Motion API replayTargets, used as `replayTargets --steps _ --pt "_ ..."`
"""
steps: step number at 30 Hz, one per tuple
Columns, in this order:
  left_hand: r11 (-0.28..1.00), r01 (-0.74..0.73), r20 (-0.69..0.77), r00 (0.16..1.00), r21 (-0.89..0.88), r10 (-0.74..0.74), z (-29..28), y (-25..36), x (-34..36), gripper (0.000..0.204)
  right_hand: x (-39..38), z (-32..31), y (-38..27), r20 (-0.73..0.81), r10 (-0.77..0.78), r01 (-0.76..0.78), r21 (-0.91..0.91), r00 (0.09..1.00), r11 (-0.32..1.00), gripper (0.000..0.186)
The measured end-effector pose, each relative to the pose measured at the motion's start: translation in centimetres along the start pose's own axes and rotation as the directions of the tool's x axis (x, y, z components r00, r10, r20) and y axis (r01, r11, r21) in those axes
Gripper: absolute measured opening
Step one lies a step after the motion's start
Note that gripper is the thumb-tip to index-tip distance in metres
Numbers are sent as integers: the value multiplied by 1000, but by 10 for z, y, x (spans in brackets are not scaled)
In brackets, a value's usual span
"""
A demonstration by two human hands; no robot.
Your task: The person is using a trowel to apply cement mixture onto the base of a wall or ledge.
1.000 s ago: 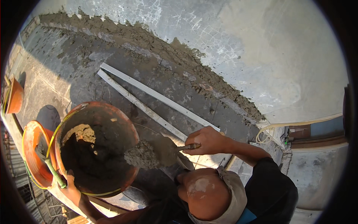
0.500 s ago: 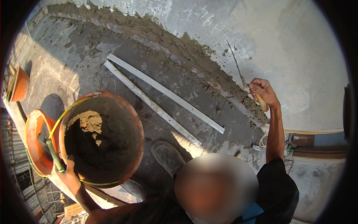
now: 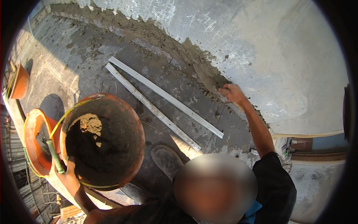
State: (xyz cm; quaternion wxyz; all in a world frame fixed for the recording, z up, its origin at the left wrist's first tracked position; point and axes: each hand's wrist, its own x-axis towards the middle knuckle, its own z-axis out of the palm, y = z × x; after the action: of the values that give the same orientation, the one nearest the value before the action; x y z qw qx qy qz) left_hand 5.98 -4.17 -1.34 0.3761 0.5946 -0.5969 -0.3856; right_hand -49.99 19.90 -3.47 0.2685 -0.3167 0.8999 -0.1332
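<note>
My left hand [image 3: 68, 175] grips the left rim of a large orange bucket [image 3: 138, 149], its thumb over the edge. The bucket tilts so its inside shows, with grey mortar [image 3: 90, 124] in it. Its yellow bail with a green grip [image 3: 56, 158] hangs over the left side. At the foot of the grey wall, my right hand [image 3: 233, 93] is closed on a trowel [image 3: 206, 77]. The blade lies against the band of wet mortar [image 3: 156, 31] along the wall base. Most of the trowel's handle is hidden by my fingers.
Two long straight bars, one clean metal [image 3: 167, 98] and one mortar-stained [image 3: 153, 108], lie on the dark floor [image 3: 149, 59]. A second orange bucket [image 3: 33, 123] stands beside the large one, another [image 3: 20, 84] at the far left. Corrugated sheeting [image 3: 15, 149] is below the ledge.
My right hand has moved left and down with the trowel, from in front of the wall to the mortar band; the blade now lies on it. My left hand stays on the bucket.
</note>
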Motion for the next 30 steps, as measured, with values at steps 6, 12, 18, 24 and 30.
replayTargets --steps 6,12,18,24,30 --pt "999 30 -23 999 -34 -31 -16 -26 5 27 -27 -26 -1 -52 17 -13 83 998 996 32" --pt "992 111 1 994 -65 -111 -15 -25 10 29 -55 -36 10 -218 -43 26 -77 975 997 30" --pt "995 68 -6 998 -70 -68 -10 -20 9 34 -101 -14 4 -369 -331 95 -532 869 841 25" --pt "997 -64 -141 988 45 70 -13 -15 5 25 -148 22 2 311 -307 317 17 900 948 25" --pt "989 96 -99 991 116 -85 -6 1 7 20 -76 -21 24 139 173 -216 415 975 884 23"
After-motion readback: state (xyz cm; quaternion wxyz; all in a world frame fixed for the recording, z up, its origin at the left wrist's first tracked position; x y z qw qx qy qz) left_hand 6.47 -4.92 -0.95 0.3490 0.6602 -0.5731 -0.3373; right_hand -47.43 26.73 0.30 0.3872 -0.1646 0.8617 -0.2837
